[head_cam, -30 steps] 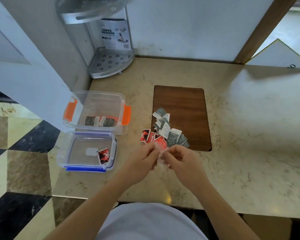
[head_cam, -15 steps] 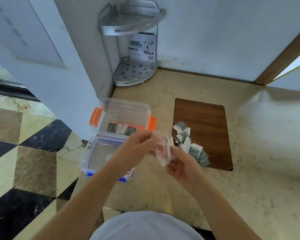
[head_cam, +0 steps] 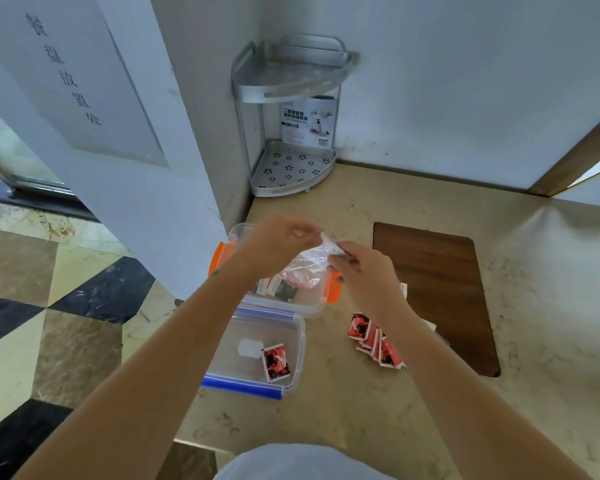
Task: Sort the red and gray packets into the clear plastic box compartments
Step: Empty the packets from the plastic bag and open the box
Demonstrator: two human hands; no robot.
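On the pale blue pillar panel (head_cam: pixel 84 84) at ten o'clock we read a vertical column of Chinese characters, 餐盘放置处; the white printed card (head_cam: pixel 309 122) inside the silver two-tier corner rack (head_cam: pixel 291 133) at twelve o'clock carries text too small for us to read. Our left hand (head_cam: pixel 278 240) and right hand (head_cam: pixel 364 271) each pinch a top edge of a crumpled clear plastic bag (head_cam: pixel 309 268) with reddish contents, holding it above the clear plastic box with orange clips (head_cam: pixel 219 258), where gray and white packets (head_cam: pixel 278 287) lie along the near wall. Just nearer, touching it, sits the clear plastic box with blue clips (head_cam: pixel 291 386), holding one red packet with black print (head_cam: pixel 276 362). At four o'clock from the bag, a cluster of red packets (head_cam: pixel 374 341) lies on the beige marble counter (head_cam: pixel 361 410), partly under our right forearm, beside the dark wooden board (head_cam: pixel 440 289). The counter's left edge runs just beside both boxes; open marble spreads toward five and three o'clock.
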